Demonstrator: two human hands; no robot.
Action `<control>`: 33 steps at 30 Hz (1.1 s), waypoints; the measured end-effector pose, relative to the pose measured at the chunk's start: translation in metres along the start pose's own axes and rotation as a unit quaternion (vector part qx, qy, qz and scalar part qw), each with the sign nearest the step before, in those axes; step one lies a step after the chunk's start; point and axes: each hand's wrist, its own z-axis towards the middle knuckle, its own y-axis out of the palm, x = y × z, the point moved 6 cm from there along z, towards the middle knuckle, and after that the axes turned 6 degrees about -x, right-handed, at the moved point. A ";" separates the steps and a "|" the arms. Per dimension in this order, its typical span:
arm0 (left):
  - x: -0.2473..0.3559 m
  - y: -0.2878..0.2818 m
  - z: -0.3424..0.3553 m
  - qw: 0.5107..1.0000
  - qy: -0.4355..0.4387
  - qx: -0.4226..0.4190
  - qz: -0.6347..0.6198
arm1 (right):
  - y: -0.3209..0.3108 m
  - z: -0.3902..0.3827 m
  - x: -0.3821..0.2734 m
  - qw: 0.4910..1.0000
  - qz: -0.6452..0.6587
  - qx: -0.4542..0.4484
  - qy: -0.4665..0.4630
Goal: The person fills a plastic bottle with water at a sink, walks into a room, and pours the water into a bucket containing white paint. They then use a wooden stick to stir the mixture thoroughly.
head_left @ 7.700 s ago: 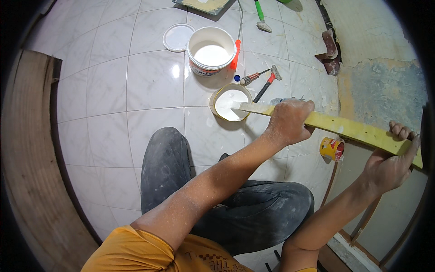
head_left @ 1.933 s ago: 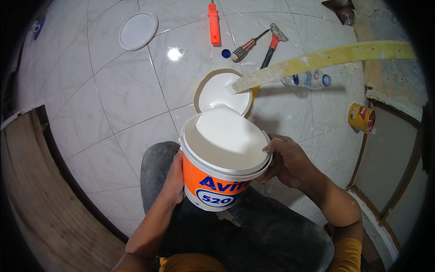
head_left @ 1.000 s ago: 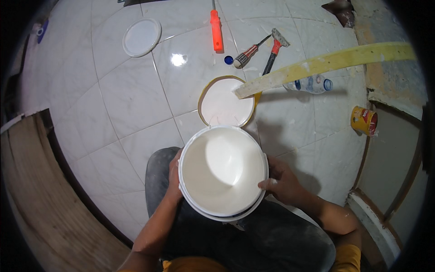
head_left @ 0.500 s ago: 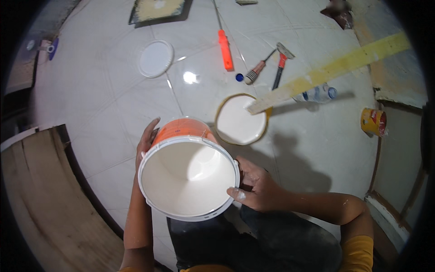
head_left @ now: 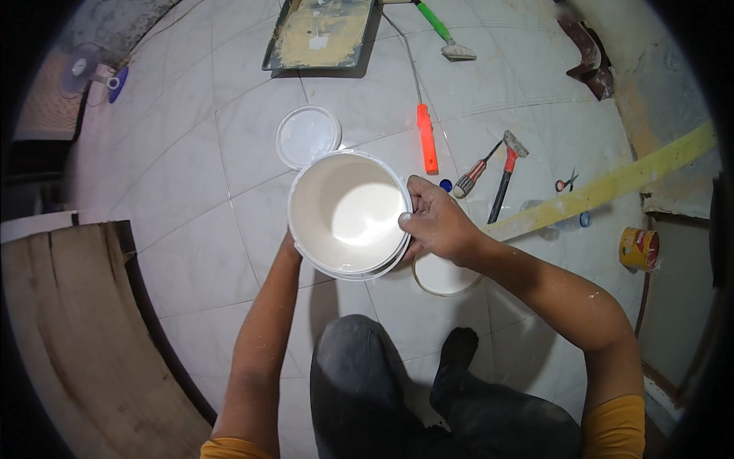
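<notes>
- White plastic bucket (head_left: 348, 210), round and open-topped, tilted so that its mouth faces up toward you; the inner wall is smooth and white, shaded at the left, with a bright patch of light lower down.
- You have it raised over the marble-patterned tile floor (head_left: 183, 268), beyond your bent left knee (head_left: 348, 344); its rim overlaps the edge of the white lid (head_left: 308, 136) in your view.
- Your right hand (head_left: 440, 222) grasps the bucket's right side, thumb at the rim and fingers around the outside; that elbow is bent well out to the right.
- Your left hand (head_left: 290, 246) is against the bucket's left side, mostly hidden behind it, so how its fingers are set cannot be told; that forearm runs up nearly straight from the lower edge.
- Partly beneath your right hand and wrist in view sits the round tub (head_left: 443, 294) of white material, with the yellow board (head_left: 612, 187) slanting away to the right.
</notes>
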 end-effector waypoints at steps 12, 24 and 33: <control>0.010 0.024 0.026 0.980 -0.038 0.079 0.179 | -0.035 0.029 0.013 0.997 0.013 0.077 0.024; -0.006 0.077 -0.125 0.940 -0.054 0.296 0.164 | -0.032 -0.026 -0.024 0.922 -0.363 0.096 -0.090; -0.027 0.164 -0.236 0.938 -0.102 0.237 0.232 | -0.169 -0.295 -0.174 0.659 -0.218 0.650 -0.310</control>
